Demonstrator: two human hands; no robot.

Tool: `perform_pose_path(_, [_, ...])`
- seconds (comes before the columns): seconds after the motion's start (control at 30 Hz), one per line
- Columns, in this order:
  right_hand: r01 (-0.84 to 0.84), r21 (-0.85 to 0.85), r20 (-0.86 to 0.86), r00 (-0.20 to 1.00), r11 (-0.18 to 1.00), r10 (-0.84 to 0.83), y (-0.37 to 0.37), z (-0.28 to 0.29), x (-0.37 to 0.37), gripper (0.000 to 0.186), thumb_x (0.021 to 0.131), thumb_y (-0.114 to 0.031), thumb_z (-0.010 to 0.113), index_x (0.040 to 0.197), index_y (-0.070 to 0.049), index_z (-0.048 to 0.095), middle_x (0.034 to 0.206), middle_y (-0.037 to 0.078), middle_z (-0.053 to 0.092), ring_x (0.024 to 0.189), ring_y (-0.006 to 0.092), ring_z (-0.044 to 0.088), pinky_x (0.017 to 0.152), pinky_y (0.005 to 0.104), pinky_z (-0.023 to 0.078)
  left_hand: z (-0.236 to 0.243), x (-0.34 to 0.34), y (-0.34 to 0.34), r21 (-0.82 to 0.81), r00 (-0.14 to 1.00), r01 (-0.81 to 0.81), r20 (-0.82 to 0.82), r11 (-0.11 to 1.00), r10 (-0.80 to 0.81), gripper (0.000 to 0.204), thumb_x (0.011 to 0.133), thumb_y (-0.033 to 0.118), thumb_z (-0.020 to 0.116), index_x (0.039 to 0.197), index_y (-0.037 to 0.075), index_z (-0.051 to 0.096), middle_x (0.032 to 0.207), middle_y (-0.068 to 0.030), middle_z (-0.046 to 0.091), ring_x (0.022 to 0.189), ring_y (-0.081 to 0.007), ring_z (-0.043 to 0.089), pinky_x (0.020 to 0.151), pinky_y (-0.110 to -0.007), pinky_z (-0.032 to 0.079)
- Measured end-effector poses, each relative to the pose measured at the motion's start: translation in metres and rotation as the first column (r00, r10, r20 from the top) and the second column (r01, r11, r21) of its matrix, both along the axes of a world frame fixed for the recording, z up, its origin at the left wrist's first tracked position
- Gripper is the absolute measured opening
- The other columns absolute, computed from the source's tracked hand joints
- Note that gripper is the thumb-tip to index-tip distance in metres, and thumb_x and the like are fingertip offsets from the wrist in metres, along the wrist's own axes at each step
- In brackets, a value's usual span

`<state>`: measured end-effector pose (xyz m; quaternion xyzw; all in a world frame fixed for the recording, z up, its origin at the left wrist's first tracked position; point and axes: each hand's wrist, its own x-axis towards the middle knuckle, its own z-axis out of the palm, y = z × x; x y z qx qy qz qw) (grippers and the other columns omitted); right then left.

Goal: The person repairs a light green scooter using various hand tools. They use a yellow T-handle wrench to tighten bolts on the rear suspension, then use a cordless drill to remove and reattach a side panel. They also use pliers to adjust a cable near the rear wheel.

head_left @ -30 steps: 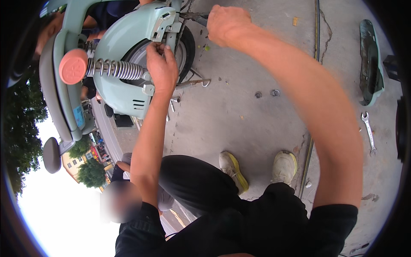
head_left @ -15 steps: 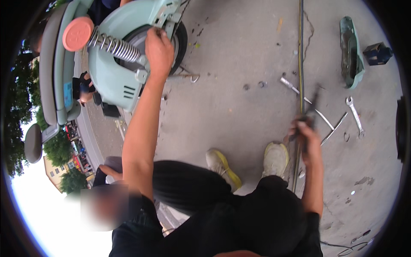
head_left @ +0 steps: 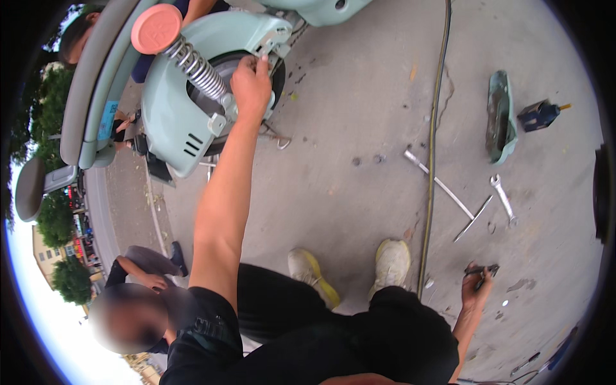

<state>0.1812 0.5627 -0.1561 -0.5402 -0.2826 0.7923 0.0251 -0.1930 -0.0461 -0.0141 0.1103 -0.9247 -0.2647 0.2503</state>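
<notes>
My left hand (head_left: 251, 90) reaches to the mint-green scooter (head_left: 170, 96), its fingers pinched together beside the wheel and a small metal bracket (head_left: 276, 45). What they hold, if anything, is hidden. Just left of that hand, a silver coil-spring shock absorber (head_left: 199, 69) slants up to a round salmon-coloured cap (head_left: 156, 29). My right hand (head_left: 475, 292) is out at the right, low over the concrete, closed around dark pliers (head_left: 482, 269). A T-handle wrench (head_left: 449, 192) and an open-end wrench (head_left: 504, 199) lie on the ground beyond it.
A dark hose (head_left: 434, 141) runs along the ground past my right shoe (head_left: 390, 266). At the right are a green trough-shaped cover (head_left: 500, 119) and a dark box (head_left: 539, 117). One person crouches at the lower left; another is behind the scooter. Cables and tools lie at the lower right.
My right hand has moved down and outward with the pliers, away from the hose. My left hand stays at the scooter near the wheel. The view has shifted.
</notes>
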Motion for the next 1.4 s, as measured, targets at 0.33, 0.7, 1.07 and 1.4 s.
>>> perform_pose_path(0.33, [-0.741,0.100,0.230,0.667,0.664,0.709,-0.091,0.107,-0.078,0.043,0.095,-0.032,0.060,0.125,-0.001,0.058,0.109,0.012,0.068,0.101,0.0241,0.064,0.086,0.0380,0.047,-0.003,0.001,0.002,-0.007,0.998,-0.037,-0.056,0.999,0.037,0.030,0.095,0.029,0.062,0.092,-0.001,0.067,0.082,-0.0138,0.072,0.072,-0.0282,0.069,0.070,-0.036,0.051])
perform_pose_path(0.7, [-0.030,0.540,0.806,-0.271,-0.841,0.527,-0.339,0.106,-0.436,0.037,0.091,-0.031,0.057,0.111,-0.002,0.067,0.108,0.021,0.070,0.102,0.0358,0.067,0.084,0.0459,0.053,0.000,0.011,0.022,-0.199,0.996,-0.088,0.002,0.976,0.090,0.024,0.096,0.025,0.066,0.110,0.005,0.064,0.104,-0.0050,0.067,0.095,-0.0180,0.062,0.085,-0.039,0.049])
perform_pose_path(1.07, [0.044,0.667,0.634,-0.558,-0.744,0.535,-0.358,0.008,-0.320,0.021,0.087,-0.022,0.063,0.093,-0.002,0.065,0.089,0.021,0.068,0.088,0.0407,0.065,0.078,0.0472,0.051,-0.113,0.239,-0.069,0.238,0.905,-0.277,0.390,0.931,0.170,0.059,0.092,0.042,0.066,0.123,-0.007,0.054,0.117,-0.0246,0.060,0.105,-0.0340,0.062,0.090,-0.044,0.050])
perform_pose_path(1.4, [-0.260,0.440,0.643,-0.577,-0.859,0.504,-0.181,0.119,-0.204,0.022,0.088,-0.017,0.064,0.100,0.001,0.066,0.090,0.021,0.069,0.088,0.0391,0.067,0.078,0.0452,0.053,-0.076,0.193,-0.176,0.135,0.953,-0.256,-0.132,0.957,0.273,0.035,0.093,0.023,0.068,0.114,-0.005,0.065,0.111,-0.0193,0.067,0.102,-0.0336,0.062,0.093,-0.045,0.047])
